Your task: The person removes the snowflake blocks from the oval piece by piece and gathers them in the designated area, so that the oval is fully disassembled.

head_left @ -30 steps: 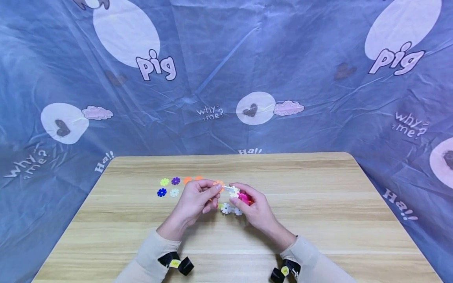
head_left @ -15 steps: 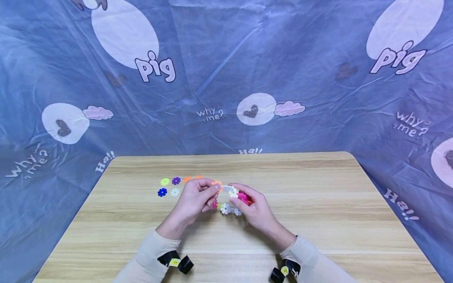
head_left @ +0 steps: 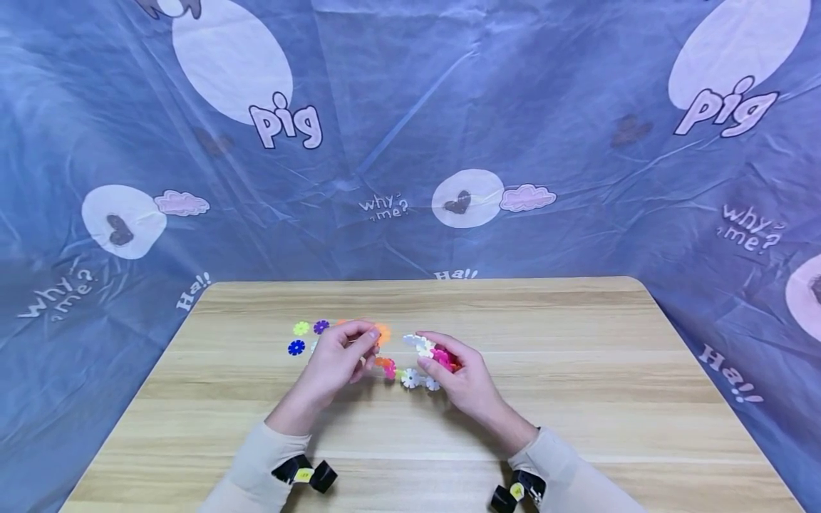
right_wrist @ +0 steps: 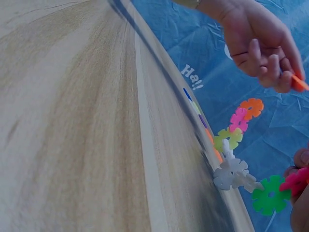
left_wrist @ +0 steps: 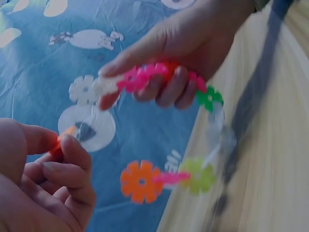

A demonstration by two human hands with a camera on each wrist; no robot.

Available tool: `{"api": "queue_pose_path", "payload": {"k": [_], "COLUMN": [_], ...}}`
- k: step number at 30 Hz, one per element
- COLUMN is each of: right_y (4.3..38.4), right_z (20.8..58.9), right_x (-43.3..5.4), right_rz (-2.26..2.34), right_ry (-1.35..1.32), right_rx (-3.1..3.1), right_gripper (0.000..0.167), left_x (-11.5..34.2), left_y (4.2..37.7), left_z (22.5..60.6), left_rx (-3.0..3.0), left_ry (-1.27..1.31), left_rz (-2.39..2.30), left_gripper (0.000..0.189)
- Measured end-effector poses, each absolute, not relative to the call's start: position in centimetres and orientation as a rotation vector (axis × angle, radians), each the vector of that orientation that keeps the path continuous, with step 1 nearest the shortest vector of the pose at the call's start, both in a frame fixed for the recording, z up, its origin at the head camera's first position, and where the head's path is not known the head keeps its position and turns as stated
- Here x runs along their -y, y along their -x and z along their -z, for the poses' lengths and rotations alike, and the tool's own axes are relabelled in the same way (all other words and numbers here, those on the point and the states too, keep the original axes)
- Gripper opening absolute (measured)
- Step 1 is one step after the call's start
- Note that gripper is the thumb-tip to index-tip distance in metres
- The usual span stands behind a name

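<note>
My left hand [head_left: 336,363] pinches an orange flower-shaped interlocking disc [head_left: 383,333] between thumb and fingers. My right hand [head_left: 465,374] grips a curved chain of such discs, its fingers curled round the pink and orange links. One end of the chain, a white disc [left_wrist: 83,90], sticks out past the right thumb and forefinger, apart from the orange disc. From the other side of that hand hang a green disc [right_wrist: 271,195], whitish ones, a yellow-green disc [left_wrist: 198,176], a pink one and an orange end disc [left_wrist: 141,181]. Part of the chain is hidden inside the right palm.
Loose discs lie on the wooden table [head_left: 577,399] beyond the left hand: yellow-green [head_left: 301,328], purple [head_left: 321,326] and blue [head_left: 296,348], with others partly covered by that hand. A blue printed cloth [head_left: 410,142] hangs behind the table.
My left hand has moved left with the orange disc, which earlier met the white end of the chain; a gap now separates them. The right hand has stayed nearly still.
</note>
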State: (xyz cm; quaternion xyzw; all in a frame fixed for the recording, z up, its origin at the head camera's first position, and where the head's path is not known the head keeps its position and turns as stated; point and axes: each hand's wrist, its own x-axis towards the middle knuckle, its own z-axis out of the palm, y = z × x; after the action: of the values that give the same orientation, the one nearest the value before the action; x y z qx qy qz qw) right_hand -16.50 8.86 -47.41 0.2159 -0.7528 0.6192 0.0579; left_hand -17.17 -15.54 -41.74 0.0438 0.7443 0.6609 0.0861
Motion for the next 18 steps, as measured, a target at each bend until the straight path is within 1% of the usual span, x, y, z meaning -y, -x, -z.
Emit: {"api": "queue_pose_path", "payload": {"k": [5, 12, 18], "right_y": [16.6, 16.7, 16.7], "right_z": [47.7, 47.7, 47.7], "right_x": [-8.9, -8.9, -8.8], "right_rz": [-1.855, -1.861, -1.856], "right_ry": [-0.653, -0.652, -0.649], "right_rx": [2.29, 2.299, 2.301], "right_gripper": [0.04, 0.04, 0.04], "left_x": [17.3, 19.4, 20.7], "left_y": [17.4, 18.1, 18.2], "left_z": [42.2, 43.0, 43.3], "left_rx": [-2.327, -2.486, -2.571], "left_ry": [-0.167, -0.142, -0.121], "left_rz": [-1.877, -1.844, -1.783], "left_gripper": [0.02, 0.032, 0.031]}}
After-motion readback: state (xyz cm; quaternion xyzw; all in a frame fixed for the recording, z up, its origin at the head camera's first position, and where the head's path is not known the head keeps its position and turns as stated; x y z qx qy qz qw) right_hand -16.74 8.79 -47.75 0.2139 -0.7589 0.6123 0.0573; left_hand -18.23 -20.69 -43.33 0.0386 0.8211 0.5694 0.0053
